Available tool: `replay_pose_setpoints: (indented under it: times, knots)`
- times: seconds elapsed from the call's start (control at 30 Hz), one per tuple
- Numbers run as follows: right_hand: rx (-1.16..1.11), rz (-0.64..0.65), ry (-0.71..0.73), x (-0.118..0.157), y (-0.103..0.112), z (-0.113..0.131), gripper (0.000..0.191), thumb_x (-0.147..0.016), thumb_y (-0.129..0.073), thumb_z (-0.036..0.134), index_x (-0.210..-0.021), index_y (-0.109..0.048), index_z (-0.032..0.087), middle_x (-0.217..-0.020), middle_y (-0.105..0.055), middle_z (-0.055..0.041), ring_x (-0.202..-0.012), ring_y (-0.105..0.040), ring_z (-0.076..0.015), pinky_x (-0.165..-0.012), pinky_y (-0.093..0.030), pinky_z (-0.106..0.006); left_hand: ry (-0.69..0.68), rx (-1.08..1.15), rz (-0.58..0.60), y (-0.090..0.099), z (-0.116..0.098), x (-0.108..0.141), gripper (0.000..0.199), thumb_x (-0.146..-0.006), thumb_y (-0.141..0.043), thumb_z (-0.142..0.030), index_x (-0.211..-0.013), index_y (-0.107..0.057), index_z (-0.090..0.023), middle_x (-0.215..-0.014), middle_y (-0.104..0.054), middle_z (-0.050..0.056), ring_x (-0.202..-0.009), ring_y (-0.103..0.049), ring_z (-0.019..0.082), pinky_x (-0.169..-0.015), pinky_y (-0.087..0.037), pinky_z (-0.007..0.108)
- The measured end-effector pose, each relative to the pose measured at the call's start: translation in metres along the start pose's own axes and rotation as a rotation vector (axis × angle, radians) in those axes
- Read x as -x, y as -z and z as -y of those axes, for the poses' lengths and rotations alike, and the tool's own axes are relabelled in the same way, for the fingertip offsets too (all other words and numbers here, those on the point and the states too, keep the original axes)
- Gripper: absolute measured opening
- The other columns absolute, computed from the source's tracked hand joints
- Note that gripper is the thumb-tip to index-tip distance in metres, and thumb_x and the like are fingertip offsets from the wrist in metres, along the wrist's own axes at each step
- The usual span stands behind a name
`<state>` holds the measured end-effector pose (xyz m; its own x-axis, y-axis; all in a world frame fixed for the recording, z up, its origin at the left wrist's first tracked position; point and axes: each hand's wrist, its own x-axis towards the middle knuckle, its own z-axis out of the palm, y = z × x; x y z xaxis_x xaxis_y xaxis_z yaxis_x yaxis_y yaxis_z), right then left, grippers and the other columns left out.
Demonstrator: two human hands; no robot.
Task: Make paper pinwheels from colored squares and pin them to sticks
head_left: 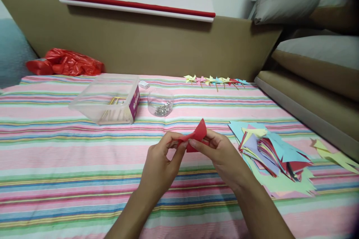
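Observation:
A folded piece of red paper is held up above the striped cloth near the middle of the view. My left hand pinches its left side between thumb and fingers. From the right, my right hand grips the same paper, its thumb close to the left thumb at the centre. One pointed corner of the paper sticks up between the hands. Some of the fingertips are hidden behind it.
Beyond the hands stand a clear box with sticks and a round clear container of metal pieces. Small paper pinwheels lie at the back. Coloured paper sheets are piled at right; a red plastic bag sits back left.

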<state>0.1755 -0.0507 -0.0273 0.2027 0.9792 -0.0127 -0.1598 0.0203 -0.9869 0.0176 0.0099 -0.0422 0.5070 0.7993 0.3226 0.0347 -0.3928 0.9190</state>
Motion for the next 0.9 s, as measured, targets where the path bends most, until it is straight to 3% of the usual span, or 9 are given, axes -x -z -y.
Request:
replay_pose_setpoints:
  times: [0.17,0.37,0.47,0.57,0.67,0.77,0.9]
  knots:
    - [0.066,-0.024,0.015,-0.002,0.000,-0.002,0.022,-0.085,-0.075,0.038,-0.098,-0.072,0.020,-0.098,-0.074,-0.0031,-0.095,-0.068,-0.0213,-0.088,-0.052,-0.035,-0.009,-0.002,-0.001,-0.001,0.001,0.000,0.007,-0.099,-0.058,-0.028,-0.096,-0.062,-0.023,-0.082,-0.063,-0.003,-0.075,-0.063,0.012,-0.068,-0.048,0.024]
    - [0.358,-0.045,0.181,-0.004,-0.001,-0.002,0.016,-0.091,-0.067,0.035,-0.096,-0.071,0.020,-0.096,-0.074,-0.0038,-0.093,-0.067,-0.0215,-0.086,-0.050,-0.035,0.031,-0.005,0.008,0.002,0.004,-0.004,0.009,-0.098,-0.058,-0.031,-0.097,-0.061,-0.023,-0.084,-0.065,-0.002,-0.075,-0.062,0.013,-0.069,-0.047,0.026]
    - [0.459,-0.047,0.194,-0.004,0.000,-0.003,0.015,-0.092,-0.065,0.034,-0.097,-0.071,0.021,-0.097,-0.075,-0.0036,-0.093,-0.067,-0.0212,-0.084,-0.050,-0.034,0.073,-0.034,0.038,0.004,0.004,-0.005,0.012,-0.097,-0.058,-0.033,-0.093,-0.061,-0.022,-0.075,-0.063,-0.003,-0.070,-0.059,0.014,-0.064,-0.044,0.026]
    - [0.445,-0.049,0.177,-0.005,0.001,-0.005,0.017,-0.091,-0.066,0.036,-0.097,-0.070,0.021,-0.096,-0.075,-0.0034,-0.091,-0.067,-0.0209,-0.082,-0.050,-0.033,0.123,-0.039,0.046,0.003,0.005,-0.004,0.017,-0.096,-0.061,-0.038,-0.092,-0.059,-0.022,-0.072,-0.063,-0.003,-0.069,-0.060,0.015,-0.063,-0.045,0.027]
    - [0.325,-0.076,0.141,-0.007,0.006,-0.009,0.023,-0.089,-0.069,0.040,-0.103,-0.071,0.021,-0.101,-0.075,-0.0039,-0.093,-0.067,-0.0208,-0.083,-0.052,-0.032,0.169,0.027,-0.009,0.006,0.004,-0.006,0.024,-0.092,-0.065,-0.045,-0.099,-0.059,-0.022,-0.088,-0.071,0.002,-0.083,-0.068,0.018,-0.072,-0.051,0.029]
    - [0.206,-0.134,0.113,-0.009,0.016,-0.011,0.029,-0.086,-0.073,0.043,-0.106,-0.070,0.022,-0.105,-0.075,-0.0043,-0.099,-0.068,-0.0211,-0.085,-0.053,-0.030,0.119,-0.048,-0.153,0.026,-0.003,-0.009,0.025,-0.093,-0.064,-0.045,-0.103,-0.061,-0.023,-0.100,-0.072,0.004,-0.095,-0.070,0.020,-0.084,-0.053,0.032]
    - [0.100,-0.238,0.076,-0.011,0.033,-0.012,0.034,-0.079,-0.079,0.047,-0.099,-0.071,0.022,-0.102,-0.077,-0.0056,-0.101,-0.069,-0.0234,-0.085,-0.055,-0.031,-0.008,-0.363,-0.461,0.087,-0.019,-0.019,0.025,-0.091,-0.065,-0.044,-0.105,-0.063,-0.023,-0.102,-0.073,0.004,-0.097,-0.070,0.022,-0.089,-0.052,0.033]
